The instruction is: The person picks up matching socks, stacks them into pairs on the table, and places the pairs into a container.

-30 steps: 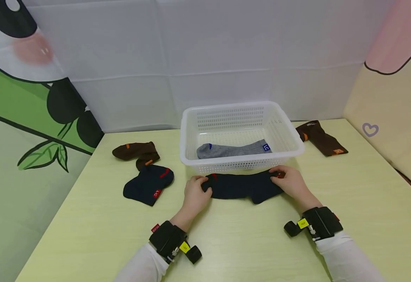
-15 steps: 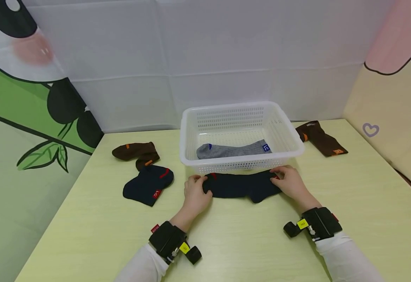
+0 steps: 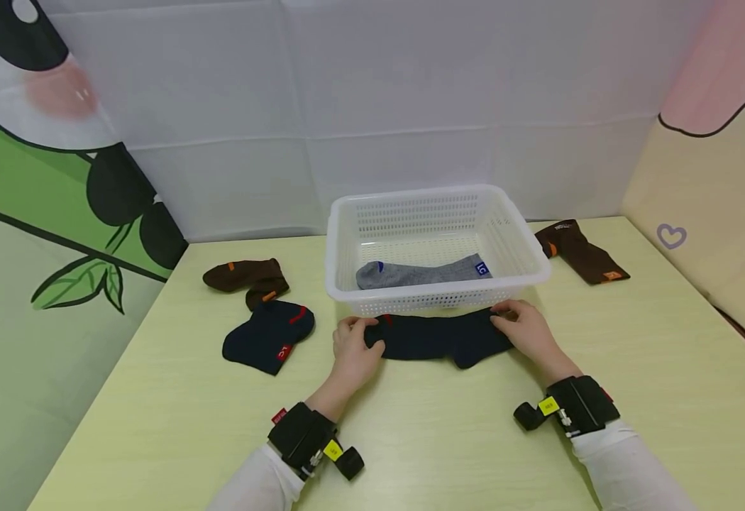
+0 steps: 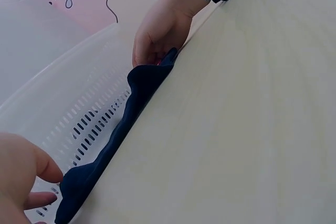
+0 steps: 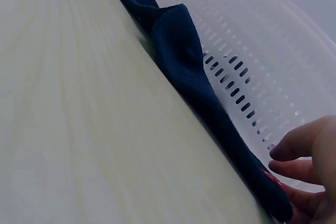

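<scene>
A dark navy sock [image 3: 433,337] lies flat on the table along the near side of the white basket. At its left end, by a red mark, my left hand [image 3: 355,353] holds it between thumb and fingers. My right hand [image 3: 528,333] grips the opposite end, its thumb and fingers bent at the edge. Red stitching on the navy sock [image 5: 220,121] shows beside the right fingers in the right wrist view. Inside the basket is a grey sock [image 3: 423,272] with a blue tag. A second navy sock [image 3: 267,335] with a red tag lies to the left.
The white plastic basket [image 3: 439,298] stands before the hands, near the back wall. One brown sock [image 3: 247,277] lies left of it, touching the second navy sock. Another brown sock [image 3: 583,252] lies by its right side. The pale table [image 3: 436,440] meets fabric-covered walls.
My right fingers have shifted slightly on the sock's right end, covering the red patch seen there before. Otherwise the hands and sock are almost still.
</scene>
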A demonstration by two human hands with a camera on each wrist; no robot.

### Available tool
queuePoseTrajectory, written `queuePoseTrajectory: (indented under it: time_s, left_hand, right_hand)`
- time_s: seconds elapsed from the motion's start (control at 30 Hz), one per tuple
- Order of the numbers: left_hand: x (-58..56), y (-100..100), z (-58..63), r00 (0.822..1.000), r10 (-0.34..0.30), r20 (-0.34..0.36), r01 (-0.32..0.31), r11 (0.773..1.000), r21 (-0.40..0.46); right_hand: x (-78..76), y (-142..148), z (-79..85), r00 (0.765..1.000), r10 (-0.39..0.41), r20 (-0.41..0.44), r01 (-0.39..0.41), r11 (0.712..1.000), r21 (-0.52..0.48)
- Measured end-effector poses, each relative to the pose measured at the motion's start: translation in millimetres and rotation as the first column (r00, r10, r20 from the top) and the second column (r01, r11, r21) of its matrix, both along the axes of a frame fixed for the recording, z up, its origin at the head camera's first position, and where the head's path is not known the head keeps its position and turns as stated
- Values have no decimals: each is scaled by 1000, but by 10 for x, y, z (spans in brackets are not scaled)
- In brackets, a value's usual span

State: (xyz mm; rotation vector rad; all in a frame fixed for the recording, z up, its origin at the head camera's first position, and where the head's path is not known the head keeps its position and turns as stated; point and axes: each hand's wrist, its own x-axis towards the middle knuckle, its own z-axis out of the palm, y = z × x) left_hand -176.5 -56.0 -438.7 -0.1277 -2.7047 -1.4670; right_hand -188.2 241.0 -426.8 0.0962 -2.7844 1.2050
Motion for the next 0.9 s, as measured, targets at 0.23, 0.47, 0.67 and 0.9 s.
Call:
queuePoseTrajectory:
  time_s: [0.23,0.47,0.67,0.9]
  left_hand:
    - [-8,-113,89,998,-23,65,24,999,-20]
    - [-65,-294,262,994,-68,84,84,976,-202]
    - [-141,-538,442,993,-67,94,96,932,-350]
    - [-182,-900,599,999,11,47,17,832,-555]
  right_hand:
    - [0,-3,3,1000,0,16,0,1000,-10]
    - [9,8,17,1000,-2,19,2,1000,-2]
    - [16,9,23,1000,4,24,-4,1000,-8]
    - [15,4,35,999,2,42,-2,1000,-8]
